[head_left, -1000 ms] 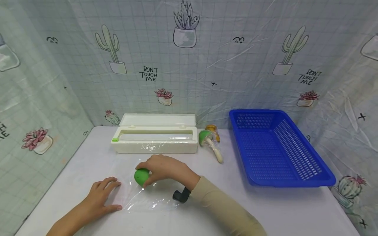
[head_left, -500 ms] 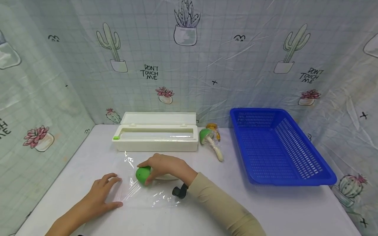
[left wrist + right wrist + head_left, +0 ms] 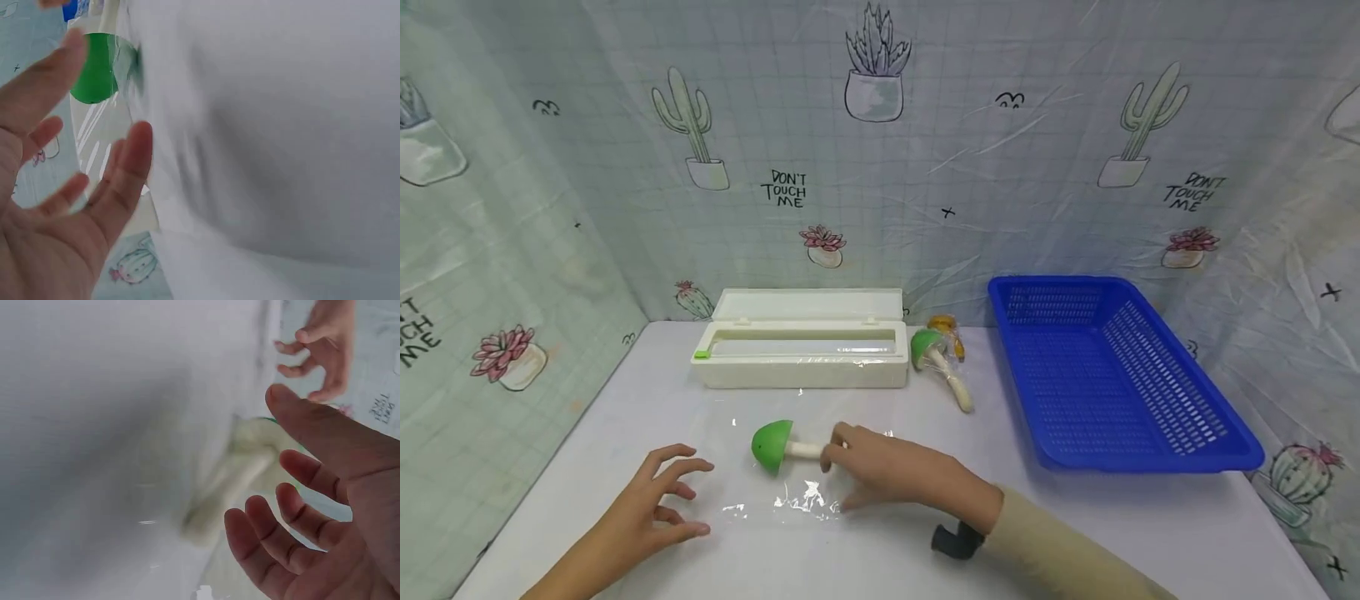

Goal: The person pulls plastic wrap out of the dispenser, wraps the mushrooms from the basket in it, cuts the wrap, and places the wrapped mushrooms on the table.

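Note:
A toy mushroom with a green cap [image 3: 771,447] and pale stem lies on its side on a sheet of clear plastic wrap [image 3: 741,504], its cap pointing left. Over the stem's end is my right hand [image 3: 898,468]. In the right wrist view its fingers are loosely bent, with the blurred stem [image 3: 219,500] apart from them. To the left of the cap, my left hand [image 3: 642,518] hovers by the wrap's left edge, fingers spread and holding nothing. The left wrist view has the green cap [image 3: 97,70] beyond the thumb and fingers.
Behind the wrap stands a white wrap dispenser [image 3: 805,374] with its lid up. Right of it lie a wrapped green-capped mushroom [image 3: 928,348] and a small yellow-brown wrapped thing [image 3: 943,322]. A blue basket [image 3: 1142,462] occupies the right side.
My right hand has let go of the mushroom's cap and moved right, towards the stem's end. The mushroom now lies on the wrap. My left hand has stayed nearly in place, its fingers more spread.

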`<state>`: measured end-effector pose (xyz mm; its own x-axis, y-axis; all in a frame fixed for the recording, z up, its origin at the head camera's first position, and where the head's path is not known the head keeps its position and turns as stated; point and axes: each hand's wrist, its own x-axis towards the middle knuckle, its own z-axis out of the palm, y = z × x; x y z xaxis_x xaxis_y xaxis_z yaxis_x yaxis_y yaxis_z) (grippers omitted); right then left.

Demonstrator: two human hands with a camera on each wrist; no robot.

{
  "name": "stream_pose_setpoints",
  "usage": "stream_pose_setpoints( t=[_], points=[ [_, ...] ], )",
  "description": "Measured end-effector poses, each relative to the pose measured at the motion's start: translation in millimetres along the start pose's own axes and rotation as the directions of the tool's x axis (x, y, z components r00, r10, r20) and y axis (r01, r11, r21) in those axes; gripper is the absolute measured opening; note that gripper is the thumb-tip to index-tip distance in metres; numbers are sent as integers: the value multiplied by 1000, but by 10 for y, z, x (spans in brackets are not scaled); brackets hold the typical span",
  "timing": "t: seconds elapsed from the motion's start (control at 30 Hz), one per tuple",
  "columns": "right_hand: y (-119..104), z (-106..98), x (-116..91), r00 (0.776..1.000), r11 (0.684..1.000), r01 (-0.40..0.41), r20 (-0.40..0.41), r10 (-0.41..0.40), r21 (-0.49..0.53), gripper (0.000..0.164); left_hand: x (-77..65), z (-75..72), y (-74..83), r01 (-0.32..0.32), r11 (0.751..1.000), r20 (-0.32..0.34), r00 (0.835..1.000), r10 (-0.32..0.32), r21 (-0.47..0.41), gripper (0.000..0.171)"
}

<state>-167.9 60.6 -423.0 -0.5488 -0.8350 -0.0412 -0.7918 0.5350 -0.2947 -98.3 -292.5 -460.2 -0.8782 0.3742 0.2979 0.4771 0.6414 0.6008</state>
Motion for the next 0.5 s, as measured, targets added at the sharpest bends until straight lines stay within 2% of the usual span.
stream_pose_setpoints(
  t=[0.07, 0.17, 0.27, 0.33, 0.43, 0.5],
  points=[
    [26, 89, -195, 999, 1000, -24, 34, 24, -8, 43, -46, 20, -35, -73, 997, 26, 997, 73, 2, 79],
    [61, 174, -399, 995, 996, -64, 69, 68, -55, 39, -74, 37, -102, -159, 980, 43, 987, 155, 118, 84],
    [87, 223, -487, 995, 992, -68, 62, 75, -111, 33, -65, 28, -169, -190, 939, 53, 982, 183, 285, 72],
    [97, 244, -499, 997, 989, -55, 50, 63, -136, 29, -54, 13, -214, -210, 915, 84, 978, 192, 344, 59],
    [106, 267, -479, 999, 985, -35, 31, 40, -168, 19, -60, 0, -284, -248, 910, 134, 967, 215, 333, 46],
    [108, 273, -460, 999, 982, -26, 17, 30, -186, 10, -66, -3, -324, -287, 907, 144, 957, 253, 309, 42]
  ],
)
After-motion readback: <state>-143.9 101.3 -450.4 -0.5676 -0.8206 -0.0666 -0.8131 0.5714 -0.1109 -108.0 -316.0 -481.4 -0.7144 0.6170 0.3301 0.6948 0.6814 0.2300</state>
